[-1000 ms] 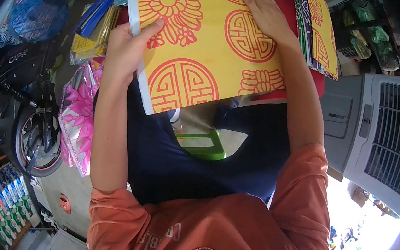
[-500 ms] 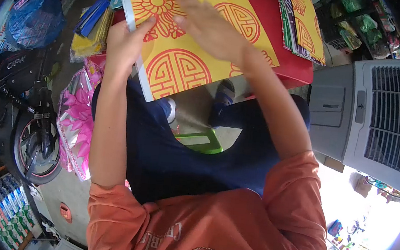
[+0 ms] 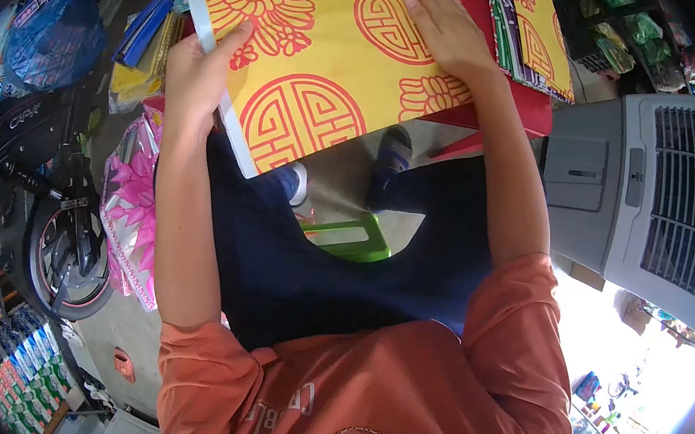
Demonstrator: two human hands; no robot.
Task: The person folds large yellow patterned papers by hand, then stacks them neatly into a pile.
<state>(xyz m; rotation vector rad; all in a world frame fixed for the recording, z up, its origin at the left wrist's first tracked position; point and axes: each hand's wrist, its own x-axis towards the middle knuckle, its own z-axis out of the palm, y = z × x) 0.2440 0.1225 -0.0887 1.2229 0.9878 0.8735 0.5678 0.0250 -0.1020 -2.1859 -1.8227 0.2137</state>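
Note:
A large yellow sheet with red round patterns (image 3: 321,55) lies across the red table (image 3: 525,109) and hangs over its near edge. My left hand (image 3: 198,77) grips the sheet's left edge, thumb on top. My right hand (image 3: 445,30) lies flat on the sheet's far right part, fingers spread. I sit on a green stool (image 3: 350,238), with dark blue trousers and an orange shirt below.
More patterned sheets (image 3: 541,35) are stacked at the table's right. A grey air cooler (image 3: 642,195) stands right. Pink foil packets (image 3: 135,205), a blue bag (image 3: 52,29) and a motorbike wheel (image 3: 67,257) crowd the left. Yellow and blue packets (image 3: 142,47) lie beside the table.
My right hand has moved from the sheet's middle back to its far right part and pressed down. The sheet has shifted slightly left and up. My left hand keeps its grip.

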